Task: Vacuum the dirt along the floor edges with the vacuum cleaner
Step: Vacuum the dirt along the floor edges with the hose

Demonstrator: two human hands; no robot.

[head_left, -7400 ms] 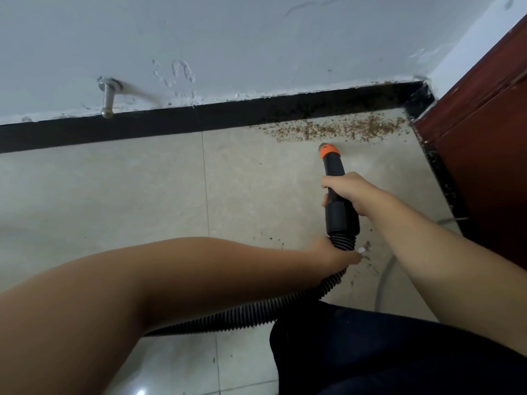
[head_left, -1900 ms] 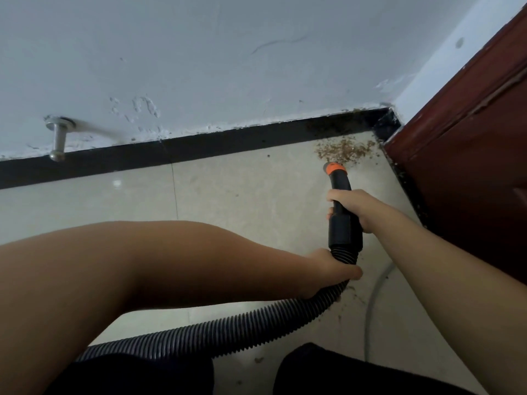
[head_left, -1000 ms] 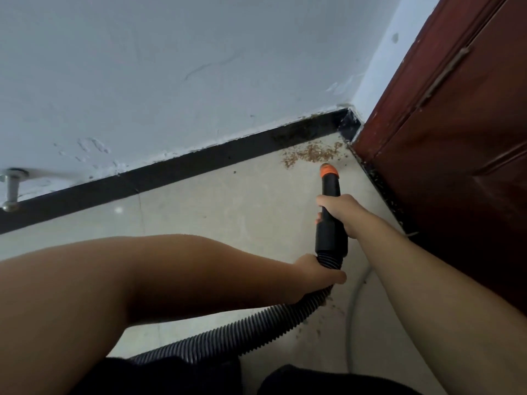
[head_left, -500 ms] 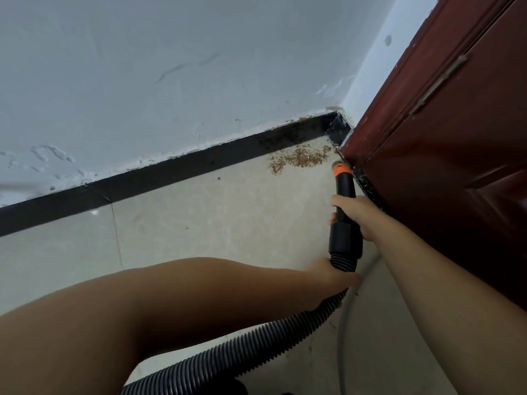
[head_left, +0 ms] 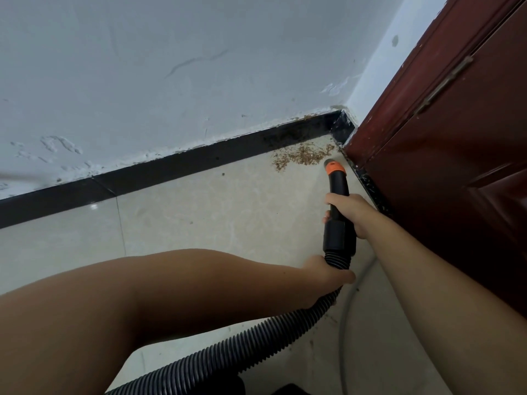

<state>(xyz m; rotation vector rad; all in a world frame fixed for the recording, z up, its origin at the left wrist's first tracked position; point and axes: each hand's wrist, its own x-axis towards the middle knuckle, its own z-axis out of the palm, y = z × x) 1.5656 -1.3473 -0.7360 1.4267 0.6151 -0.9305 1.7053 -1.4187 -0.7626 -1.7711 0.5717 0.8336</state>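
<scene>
Pale grey wall (head_left: 171,67) fills most of the view, with a dark red door (head_left: 456,166) meeting it at the corner. Using that corner as the landmark: the black skirting (head_left: 171,169) runs away from it along the wall's foot, and beige floor tile (head_left: 214,218) spreads out below.

What changed: a few seconds back the brown dirt stretched in a long band along the skirting, now it's shrunk to one small patch (head_left: 302,156) tucked right into the corner. So most of this edge looks done, just the corner pile left, I'd guess.

Ribbed black hose (head_left: 256,337) trails back from the corner toward the person. The nozzle (head_left: 338,201), black with an orange tip, points at the corner, tip just beside the dirt patch. Right hand (head_left: 350,213) is wrapped around the nozzle body, and left hand (head_left: 328,270) grips the hose where it joins, further from the corner.

Hard to make out: the vacuum body is out of frame, the hose end is cut off at the bottom, and the left fingers are mostly hidden under the hose. A grey cable (head_left: 346,323) runs beside the door. There are specks along the door's base, can't tell if they're dirt or chipped paint.
</scene>
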